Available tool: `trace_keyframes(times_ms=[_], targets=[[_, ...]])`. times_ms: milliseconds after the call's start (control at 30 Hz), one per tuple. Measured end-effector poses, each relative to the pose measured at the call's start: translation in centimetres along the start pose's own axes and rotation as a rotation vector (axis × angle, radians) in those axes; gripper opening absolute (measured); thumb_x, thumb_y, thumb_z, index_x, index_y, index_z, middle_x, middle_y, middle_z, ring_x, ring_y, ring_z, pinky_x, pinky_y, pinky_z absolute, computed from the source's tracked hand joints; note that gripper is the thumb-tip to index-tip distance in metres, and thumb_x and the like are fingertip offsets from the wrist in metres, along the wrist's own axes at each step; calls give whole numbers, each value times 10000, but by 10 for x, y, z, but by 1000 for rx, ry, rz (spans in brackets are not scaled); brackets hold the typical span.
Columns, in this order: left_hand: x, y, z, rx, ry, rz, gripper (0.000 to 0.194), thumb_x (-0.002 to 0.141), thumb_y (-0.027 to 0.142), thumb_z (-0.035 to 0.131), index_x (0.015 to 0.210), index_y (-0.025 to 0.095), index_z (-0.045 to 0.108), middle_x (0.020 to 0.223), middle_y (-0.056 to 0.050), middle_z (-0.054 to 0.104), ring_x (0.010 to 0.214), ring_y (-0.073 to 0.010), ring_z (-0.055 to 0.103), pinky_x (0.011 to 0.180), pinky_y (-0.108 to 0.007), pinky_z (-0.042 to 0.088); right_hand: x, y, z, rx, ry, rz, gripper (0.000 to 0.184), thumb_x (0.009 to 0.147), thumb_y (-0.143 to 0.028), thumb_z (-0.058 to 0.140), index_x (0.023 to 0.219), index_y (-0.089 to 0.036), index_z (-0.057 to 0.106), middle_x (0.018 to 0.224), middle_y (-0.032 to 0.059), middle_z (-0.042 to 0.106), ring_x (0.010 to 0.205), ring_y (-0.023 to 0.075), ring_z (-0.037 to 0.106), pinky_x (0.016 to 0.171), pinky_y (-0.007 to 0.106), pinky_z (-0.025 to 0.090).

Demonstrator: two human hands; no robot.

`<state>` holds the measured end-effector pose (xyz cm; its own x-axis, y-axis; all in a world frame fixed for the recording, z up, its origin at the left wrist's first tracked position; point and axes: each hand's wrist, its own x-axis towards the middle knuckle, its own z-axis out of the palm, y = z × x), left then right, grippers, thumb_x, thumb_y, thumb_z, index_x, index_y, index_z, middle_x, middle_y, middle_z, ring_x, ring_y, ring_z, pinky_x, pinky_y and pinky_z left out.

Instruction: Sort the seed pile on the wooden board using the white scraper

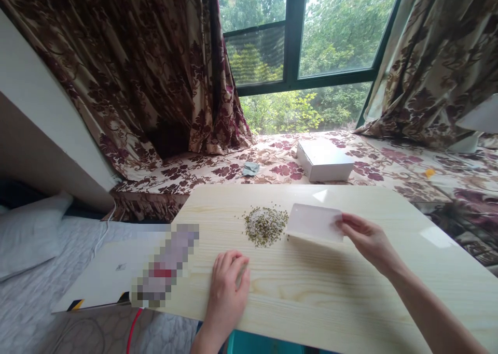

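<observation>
A loose pile of small green beans mixed with white grains lies on the pale wooden table, with a few beans scattered round its edge. Just right of the pile, my right hand grips a pale rectangular plastic container by its right end, thumb and fingers pinching the edge. The container is tilted over the table, and its inside is hidden from me. My left hand rests on the table in front of the pile, palm down, holding nothing, its fingers loosely bent and the thumb apart.
A white box and a small grey-blue cloth-like item lie on the flowered window seat beyond the table. At the left, a white laptop-like panel and a blurred-out object overlap the table's edge. A red cable hangs below.
</observation>
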<state>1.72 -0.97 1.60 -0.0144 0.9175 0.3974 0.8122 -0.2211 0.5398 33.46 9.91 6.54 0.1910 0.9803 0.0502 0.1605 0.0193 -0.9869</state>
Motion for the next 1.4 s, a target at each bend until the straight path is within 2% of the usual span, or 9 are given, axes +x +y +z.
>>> trace_keyframes(times_ms=[167,333,500,667,967,1200,1400], targets=[[-1,0,0,-8,-16,-16,197,872,202,480,994,236,632,1035,-63,612,1022,-236,551,939,-460,464,8,5,-5,-23,100,25,259,576,-357,740,809,-244,752,831,40,767,745,219,680,662,306,555],[-1,0,0,-5,-15,-19,199,868,197,485,993,241,632,1036,-55,615,1024,-232,555,968,-468,452,10,6,-4,-37,82,81,272,565,-352,722,806,-229,752,816,48,763,703,211,663,608,296,543],[-1,-1,0,-1,-4,-8,206,866,197,482,994,238,638,1036,-62,615,1019,-236,558,939,-458,468,9,0,-1,-47,-28,137,330,554,-379,729,833,-203,755,869,70,762,747,234,674,643,320,553],[-1,-1,0,11,8,11,206,871,203,479,990,236,643,1026,-64,620,1007,-233,566,943,-458,466,11,-5,4,-75,-64,145,334,566,-395,731,834,-199,765,878,69,757,767,238,669,650,330,549],[0,-2,1,17,15,16,199,862,206,493,981,240,649,1011,-60,625,991,-228,568,899,-426,492,15,-12,12,-50,-266,188,312,564,-427,752,775,-198,770,797,61,741,752,215,646,647,308,513],[-1,-4,1,14,24,25,210,845,191,505,982,236,657,1017,-63,626,994,-233,569,893,-426,497,8,-18,6,-82,-396,213,326,570,-441,754,769,-184,771,772,45,727,701,180,609,624,281,481],[-1,-4,1,17,27,30,200,859,213,497,970,235,661,1014,-64,629,991,-232,573,894,-431,500,-10,-24,-2,-176,-540,219,357,620,-462,714,825,-176,773,749,37,709,638,164,574,546,261,432]])
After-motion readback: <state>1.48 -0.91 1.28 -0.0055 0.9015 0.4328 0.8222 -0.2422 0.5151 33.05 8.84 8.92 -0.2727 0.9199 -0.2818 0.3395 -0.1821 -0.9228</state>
